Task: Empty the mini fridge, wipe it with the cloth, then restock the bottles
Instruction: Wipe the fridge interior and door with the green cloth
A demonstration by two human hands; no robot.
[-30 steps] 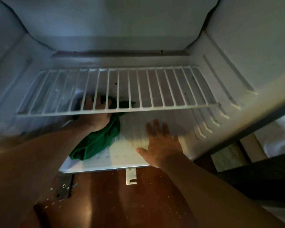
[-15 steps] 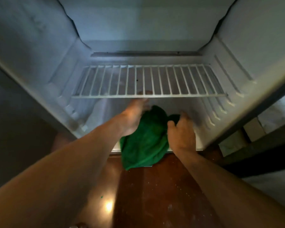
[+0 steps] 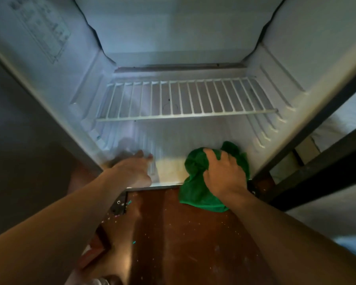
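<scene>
Head view: the white plastic-lined mini fridge [image 3: 296, 58] holds no bottles on its white wire shelf [image 3: 183, 99] or floor, so emptying looks done, wiping is in hand and restocking is left to do. Your right hand [image 3: 224, 173] has its fingers curled round the bunched green cloth [image 3: 195, 194], which lies under it at the fridge's front right corner and hangs over the lip. Your left hand [image 3: 132, 169], blurred, rests straight-fingered at the front left, holding nothing.

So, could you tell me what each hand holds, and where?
The right hand has its grip on the green cloth, at its bunched top; the left hand holds nothing.
</scene>
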